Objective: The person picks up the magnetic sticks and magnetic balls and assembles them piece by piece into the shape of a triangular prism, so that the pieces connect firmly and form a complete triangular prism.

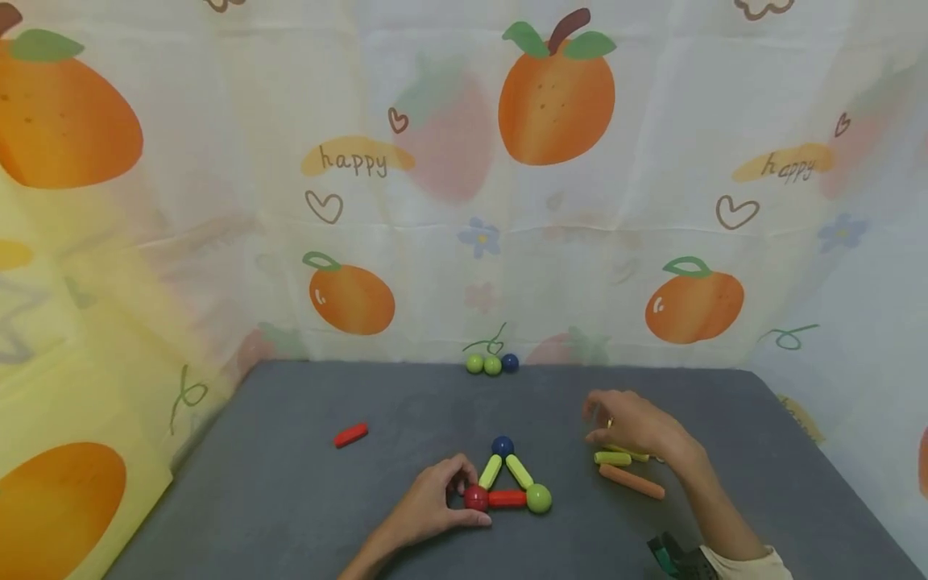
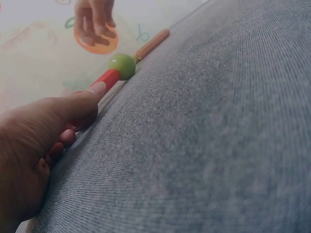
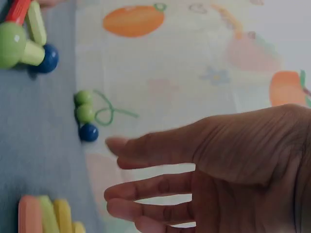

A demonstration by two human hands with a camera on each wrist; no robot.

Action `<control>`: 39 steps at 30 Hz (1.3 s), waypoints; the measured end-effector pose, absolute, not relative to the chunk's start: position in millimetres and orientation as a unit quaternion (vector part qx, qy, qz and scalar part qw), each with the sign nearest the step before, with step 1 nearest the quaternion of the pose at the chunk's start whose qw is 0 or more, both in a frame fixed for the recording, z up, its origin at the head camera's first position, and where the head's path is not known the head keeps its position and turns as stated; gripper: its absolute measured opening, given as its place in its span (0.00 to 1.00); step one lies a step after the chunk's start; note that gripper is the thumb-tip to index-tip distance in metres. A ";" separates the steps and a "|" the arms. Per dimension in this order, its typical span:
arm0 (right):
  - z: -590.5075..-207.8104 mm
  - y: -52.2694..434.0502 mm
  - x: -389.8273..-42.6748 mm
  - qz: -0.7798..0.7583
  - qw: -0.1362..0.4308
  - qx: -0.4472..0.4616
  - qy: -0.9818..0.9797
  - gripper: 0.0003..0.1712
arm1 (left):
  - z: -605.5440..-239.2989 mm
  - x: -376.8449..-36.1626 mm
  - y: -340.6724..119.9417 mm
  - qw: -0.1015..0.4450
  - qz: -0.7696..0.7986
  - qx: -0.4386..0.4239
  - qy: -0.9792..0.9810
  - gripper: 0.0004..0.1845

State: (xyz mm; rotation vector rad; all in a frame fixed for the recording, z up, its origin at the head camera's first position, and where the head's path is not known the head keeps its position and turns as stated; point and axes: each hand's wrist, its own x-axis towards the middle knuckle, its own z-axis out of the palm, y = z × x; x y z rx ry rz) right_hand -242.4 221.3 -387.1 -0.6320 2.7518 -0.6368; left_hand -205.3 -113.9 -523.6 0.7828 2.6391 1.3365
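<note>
A triangle lies on the grey table, built of a red ball (image 1: 476, 498), a green ball (image 1: 539, 498) and a blue ball (image 1: 503, 447). A red rod (image 1: 507, 499) forms its near side, and two yellow-green rods (image 1: 519, 472) meet at the blue ball. My left hand (image 1: 435, 499) holds the red ball at the triangle's left corner, thumb on the near side and fingers on the far side. In the left wrist view the thumb reaches the red rod's end. My right hand (image 1: 631, 420), its fingers loosely bent and holding nothing, hovers above the loose rods on the right.
Beneath my right hand lie an orange rod (image 1: 632, 482), a yellow-green rod (image 1: 612, 458) and yellow rods (image 3: 63, 216). One loose red rod (image 1: 351, 435) is at the left. Two green balls (image 1: 492, 366) and another blue ball (image 1: 511, 362) sit along the back edge, before a fruit-printed cloth (image 1: 435, 242).
</note>
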 end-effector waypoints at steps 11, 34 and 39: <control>-427.6 233.9 -237.5 -0.181 0.114 -0.223 0.951 0.10 | -528.7 -206.6 -115.8 0.033 0.437 0.261 0.860 0.25; -435.0 236.4 -226.1 -0.170 0.026 -0.219 0.960 0.22 | -529.5 -206.0 -117.1 0.024 0.434 0.271 0.859 0.23; -436.3 235.0 -227.7 -0.150 0.031 -0.208 0.966 0.23 | -528.7 -205.4 -117.8 0.024 0.433 0.272 0.859 0.23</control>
